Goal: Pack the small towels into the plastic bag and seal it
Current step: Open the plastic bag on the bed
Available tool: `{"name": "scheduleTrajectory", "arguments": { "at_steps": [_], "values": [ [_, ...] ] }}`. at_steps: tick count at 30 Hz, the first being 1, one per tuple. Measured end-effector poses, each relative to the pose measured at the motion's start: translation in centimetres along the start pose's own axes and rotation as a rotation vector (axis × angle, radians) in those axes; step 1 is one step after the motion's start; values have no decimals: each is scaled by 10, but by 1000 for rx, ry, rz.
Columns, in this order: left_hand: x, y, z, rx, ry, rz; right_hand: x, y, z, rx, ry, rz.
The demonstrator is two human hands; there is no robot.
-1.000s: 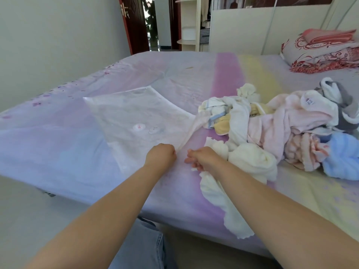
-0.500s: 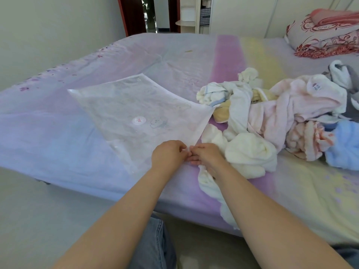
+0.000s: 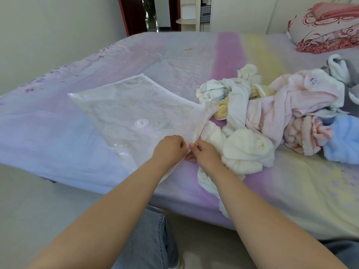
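Plastic bag (image 3: 139,115) flat on bed (image 3: 174,55), mouth edge pinched by left hand (image 3: 170,147) and right hand (image 3: 204,152); best peeled apart gently, opening wide toward towels (image 3: 272,113).

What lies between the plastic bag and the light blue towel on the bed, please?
In the head view, the heap of small towels fills that stretch between the plastic bag and the light blue towel: the cream towel nearest the bag, then the pink towels.

Blue towel (image 3: 343,140) & pillows (image 3: 326,26) cut off at right edge; fingertips hidden behind curled hands (image 3: 189,150).
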State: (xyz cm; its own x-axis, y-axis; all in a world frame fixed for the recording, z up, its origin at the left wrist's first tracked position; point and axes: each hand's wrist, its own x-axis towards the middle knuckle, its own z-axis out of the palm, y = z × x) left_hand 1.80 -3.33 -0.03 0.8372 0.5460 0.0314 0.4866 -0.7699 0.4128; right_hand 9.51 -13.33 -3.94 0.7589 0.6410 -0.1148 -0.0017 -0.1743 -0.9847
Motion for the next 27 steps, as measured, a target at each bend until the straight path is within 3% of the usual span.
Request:
{"name": "scheduleTrajectory", "arguments": {
  "at_steps": [3, 6, 11, 16, 20, 23, 27],
  "values": [
    [0, 6, 0, 226, -116, 50, -4, 2, 0, -87, 8, -25],
    [6, 11, -13, 395, -95, 78, -9, 2, -2, -69, 32, -38],
    [28, -11, -83, 271, 304, -74, -12, -2, -3, -81, 101, -2],
    [38, -39, -158, 233, 614, -115, -13, -8, 1, 39, 168, 26],
    [31, -38, -182, -19, 898, -157, -8, -17, 1, 141, 183, 70],
    [22, -24, -158, -129, 816, -174, -3, -20, -5, 185, 179, 169],
    [9, -13, -123, -44, 568, -107, -7, -20, -8, 218, 177, 169]
  ]
}}
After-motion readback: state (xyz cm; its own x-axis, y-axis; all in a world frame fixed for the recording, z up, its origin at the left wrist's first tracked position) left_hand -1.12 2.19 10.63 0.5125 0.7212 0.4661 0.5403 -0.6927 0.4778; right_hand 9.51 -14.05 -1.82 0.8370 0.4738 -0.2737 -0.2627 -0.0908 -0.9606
